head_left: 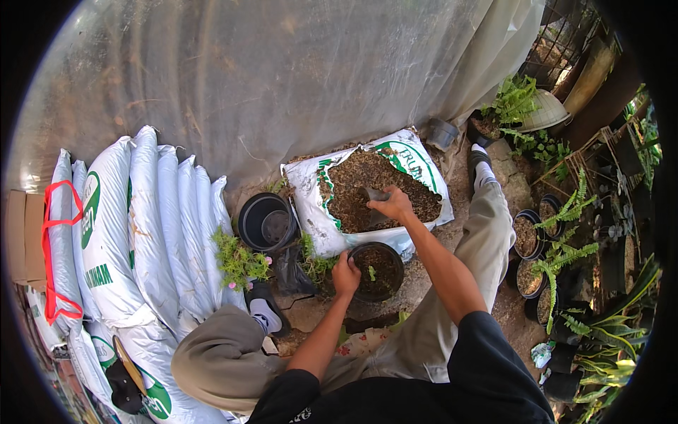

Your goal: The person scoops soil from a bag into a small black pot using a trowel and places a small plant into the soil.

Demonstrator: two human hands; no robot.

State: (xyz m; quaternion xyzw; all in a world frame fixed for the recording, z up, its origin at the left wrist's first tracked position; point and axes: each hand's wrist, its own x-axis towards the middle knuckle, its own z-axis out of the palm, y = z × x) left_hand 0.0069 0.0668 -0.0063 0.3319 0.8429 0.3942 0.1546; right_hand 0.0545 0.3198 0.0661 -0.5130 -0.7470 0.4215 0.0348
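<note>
My right hand [392,204] grips a dark, cup-like scoop [377,213], its end down in the brown potting mix [352,183]. The mix fills a torn-open white plastic sack [312,230] lying in front of me. With my left hand [346,274] I hold the left rim of a round black plant pot [378,297]. That pot stands against the sack's near edge and contains dark soil with a small green seedling [372,273]. Left of the sack is a wider black pot [266,221] with no plant in it.
Stacked white sacks [153,228] fill the left side. Pink-flowered plants [241,262] and a black plastic bag [293,273] lie near my foot. Plastic sheeting [265,69] hangs beyond. At right stand potted ferns [561,254], a small grey pot [442,133] and a pale basin [543,111].
</note>
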